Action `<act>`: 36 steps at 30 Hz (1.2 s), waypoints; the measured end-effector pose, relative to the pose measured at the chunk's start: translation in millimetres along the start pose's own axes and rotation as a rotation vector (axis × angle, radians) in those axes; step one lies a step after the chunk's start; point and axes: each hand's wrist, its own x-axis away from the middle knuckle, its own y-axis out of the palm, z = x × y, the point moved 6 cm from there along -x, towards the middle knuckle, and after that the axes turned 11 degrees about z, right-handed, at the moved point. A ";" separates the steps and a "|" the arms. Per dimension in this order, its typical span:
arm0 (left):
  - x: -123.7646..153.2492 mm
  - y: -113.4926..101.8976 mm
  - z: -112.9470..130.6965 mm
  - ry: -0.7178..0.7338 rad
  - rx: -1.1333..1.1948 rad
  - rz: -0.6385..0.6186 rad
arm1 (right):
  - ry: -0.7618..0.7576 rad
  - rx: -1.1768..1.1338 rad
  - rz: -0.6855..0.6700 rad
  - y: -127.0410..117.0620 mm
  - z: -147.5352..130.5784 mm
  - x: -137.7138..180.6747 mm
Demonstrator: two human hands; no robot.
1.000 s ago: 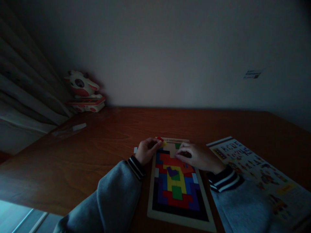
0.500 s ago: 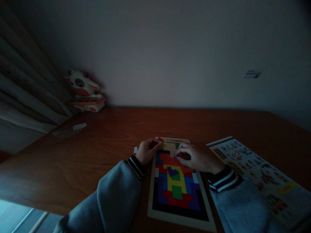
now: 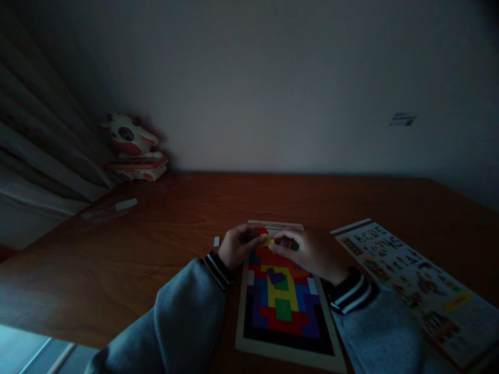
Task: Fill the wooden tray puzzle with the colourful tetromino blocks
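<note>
A wooden puzzle board [image 3: 249, 344] lies on the brown table [image 3: 117, 259] in front of me, filled with coloured block pieces. My left hand [image 3: 236, 245] rests at the board's far left corner, fingers closed on a yellow piece [image 3: 267, 241] and a red piece [image 3: 263, 231]. My right hand [image 3: 303, 251] has come in from the right, and its fingertips pinch the same yellow piece. Both hands meet over the far end of the board. A green piece [image 3: 295, 246] shows by the right hand's fingers.
A printed picture sheet [image 3: 409, 275] lies to the right of the board. A white and red toy [image 3: 131, 148] stands at the far left against the wall, beside a curtain [image 3: 35, 150]. A small white slip [image 3: 125, 204] and a tiny white bit [image 3: 216, 241] lie on the table.
My right hand has moved left from the board's far middle to my left hand and now touches the yellow piece. The left hand has shifted slightly right.
</note>
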 end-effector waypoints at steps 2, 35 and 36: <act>-1.1 -2.3 0.4 0.012 -0.025 0.035 | 0.027 0.068 -0.113 -3.2 1.8 2.1; -7.4 -13.1 -7.4 -0.174 0.052 0.154 | -0.051 0.232 -0.278 -23.6 27.1 7.4; -8.2 -14.9 -7.4 -0.186 0.058 0.178 | -0.069 0.233 -0.244 -25.0 26.2 6.3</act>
